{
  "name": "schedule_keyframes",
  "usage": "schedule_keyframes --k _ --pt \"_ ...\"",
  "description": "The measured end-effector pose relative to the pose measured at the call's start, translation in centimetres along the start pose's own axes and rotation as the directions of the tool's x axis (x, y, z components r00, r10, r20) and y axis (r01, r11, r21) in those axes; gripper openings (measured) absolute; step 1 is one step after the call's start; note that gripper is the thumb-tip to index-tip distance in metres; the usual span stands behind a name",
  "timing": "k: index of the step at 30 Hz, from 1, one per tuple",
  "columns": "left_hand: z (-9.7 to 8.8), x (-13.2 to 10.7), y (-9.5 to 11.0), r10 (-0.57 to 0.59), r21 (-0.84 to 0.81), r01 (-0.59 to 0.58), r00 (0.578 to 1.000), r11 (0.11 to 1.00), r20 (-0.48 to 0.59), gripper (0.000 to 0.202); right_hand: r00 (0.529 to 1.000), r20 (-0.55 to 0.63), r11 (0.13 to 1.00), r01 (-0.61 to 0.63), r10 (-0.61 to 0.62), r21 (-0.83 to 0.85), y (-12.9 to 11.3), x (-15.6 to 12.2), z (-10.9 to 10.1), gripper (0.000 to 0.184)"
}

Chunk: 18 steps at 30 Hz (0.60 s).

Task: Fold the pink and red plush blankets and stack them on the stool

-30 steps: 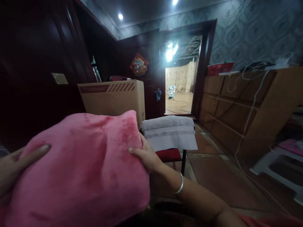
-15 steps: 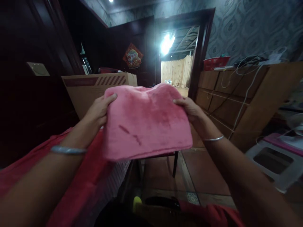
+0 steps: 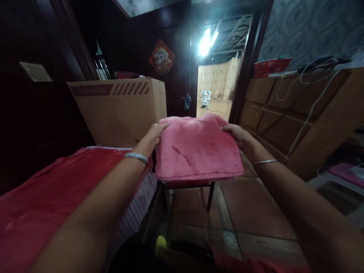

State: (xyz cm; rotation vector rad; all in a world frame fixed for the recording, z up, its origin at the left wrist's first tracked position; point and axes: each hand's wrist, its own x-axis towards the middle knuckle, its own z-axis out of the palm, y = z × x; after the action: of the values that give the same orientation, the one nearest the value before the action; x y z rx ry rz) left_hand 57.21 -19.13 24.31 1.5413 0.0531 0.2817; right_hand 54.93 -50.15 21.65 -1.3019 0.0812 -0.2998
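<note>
A folded pink towel lies flat over a small red-seated stool, covering whatever is beneath it. My left hand grips the towel's left edge, fingers curled round it. On the towel's right edge my right hand holds on in the same way. Both arms are stretched forward, each with a bangle at the wrist.
A large cardboard box stands behind the stool on the left. A red cloth covers a surface at my left. Wooden drawers with white cables line the right wall. An open doorway is straight ahead, tiled floor below.
My hands carried the pink towel from close to my body forward and down onto the stool, covering the white folded towel seen there a second ago.
</note>
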Motion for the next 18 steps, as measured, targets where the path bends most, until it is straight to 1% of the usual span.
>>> schedule_keyframes --k 2,3,5,8,10,12,14,15,18 --pt "-0.5 0.1 -2.0 -0.037 0.042 0.038 0.999 0.998 -0.015 0.024 0.985 0.058 0.986 -0.164 0.165 -0.012 1.7 0.4 -0.1 0.014" --pt "-0.7 0.1 -2.7 -0.036 0.044 0.037 0.999 0.998 -0.013 0.024 0.97 0.097 0.975 -0.221 0.221 -0.019 2.3 0.6 -0.2 0.013" --pt "-1.0 0.3 -3.4 -0.018 0.031 0.018 1.0 0.999 0.002 0.025 0.972 0.127 0.98 -0.198 0.197 -0.003 2.8 1.1 -0.6 0.009" --pt "-1.0 0.8 -3.4 0.026 -0.003 -0.026 0.999 1.0 0.02 0.028 0.975 0.153 0.987 -0.162 0.16 0.005 2.5 1.8 -1.2 0.011" --pt "-0.8 1.2 -2.9 0.068 -0.037 -0.067 0.997 0.997 0.025 0.032 0.978 0.166 0.991 -0.13 0.126 0.017 2.0 2.1 -1.3 0.018" --pt "-0.8 1.5 -2.5 0.129 -0.066 -0.127 0.992 0.99 0.019 0.038 0.98 0.195 0.997 -0.059 0.047 0.055 1.6 2.4 -1.3 0.03" --pt "-0.9 1.7 -2.3 0.173 -0.051 -0.173 0.985 0.984 -0.002 0.041 0.974 0.223 0.996 0.012 -0.031 0.087 1.7 2.6 -1.2 0.04" --pt "-1.0 1.7 -2.4 0.178 -0.028 -0.178 0.984 0.984 -0.012 0.042 0.972 0.231 0.996 0.026 -0.045 0.083 1.9 2.6 -1.1 0.042" --pt "-1.3 1.7 -3.0 0.128 0.058 -0.126 0.992 0.99 -0.025 0.038 0.97 0.242 1.0 -0.019 0.017 0.004 2.9 2.9 -1.1 0.037"
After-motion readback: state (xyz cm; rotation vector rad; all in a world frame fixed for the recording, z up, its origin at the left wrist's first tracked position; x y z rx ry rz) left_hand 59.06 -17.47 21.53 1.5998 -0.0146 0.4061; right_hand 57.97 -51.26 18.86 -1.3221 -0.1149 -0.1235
